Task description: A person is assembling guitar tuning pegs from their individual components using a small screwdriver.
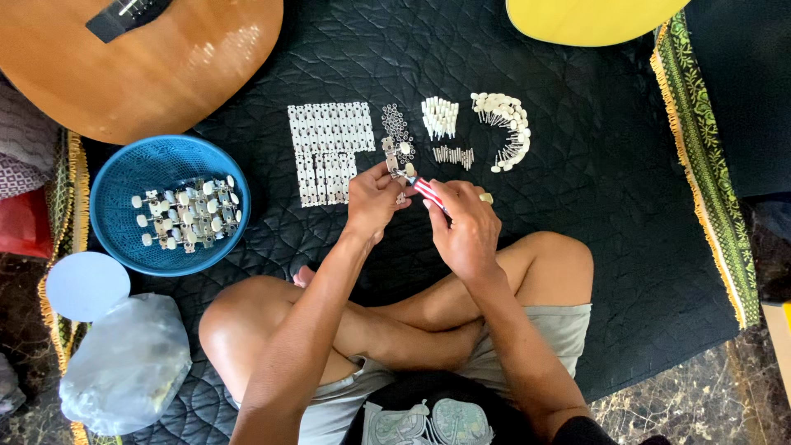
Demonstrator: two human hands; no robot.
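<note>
Seated cross-legged on a black quilted mat, knees bare, grey shorts. Left hand raised over the mat, fingers pinched closed on a small metal tuning-machine part with a pale knob; part held just above the mat, directly below the pile of small rings. Right hand beside it, fingers wrapped closed around a red-and-white striped screwdriver, tip pointing up-left and meeting the held part. Both hands near each other, almost touching at the fingertips. On the mat ahead of the hands, left to right: a flat block of white plates laid in rows; a loose cluster of small metal rings or washers; a tight bunch of white pegs; under it a short row of small metal screws or pins; a curved arc of cream-knobbed pegs with metal shafts. Left of the plates, a round blue plastic basket holding assembled tuner strips with pale knobs. Near the basket's lower left, a pale blue round lid, and below that a crumpled translucent plastic bag. Upper left corner: body of a wooden acoustic guitar with dark bridge. Top centre-right: edge of a yellow rounded object, kind not discernible. Mat bordered on the right by a green patterned cloth with orange fringe. Dark stone floor showing at lower right.
</note>
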